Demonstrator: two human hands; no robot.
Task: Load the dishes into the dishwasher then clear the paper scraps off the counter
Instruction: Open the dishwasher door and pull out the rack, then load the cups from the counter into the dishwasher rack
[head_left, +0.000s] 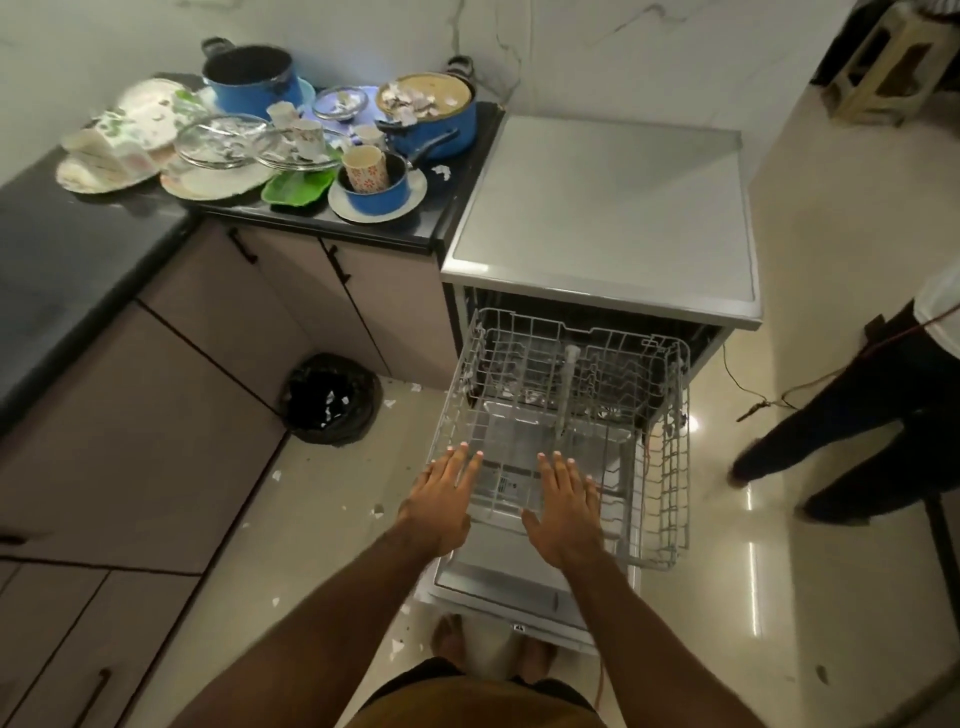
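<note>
The left hand (441, 501) and right hand (563, 506) are flat and wide, holding nothing, over the rack (672, 467). The dishes (306, 137) sit far up-left on the counter (67, 249). The glass ones look breakable and slippery, so hold their rims.

No legible text anywhere; sticker (503, 486) on dishwasher door (488, 574) too blurred to read. Tiny mark (518, 627) on door edge equally unreadable.
</note>
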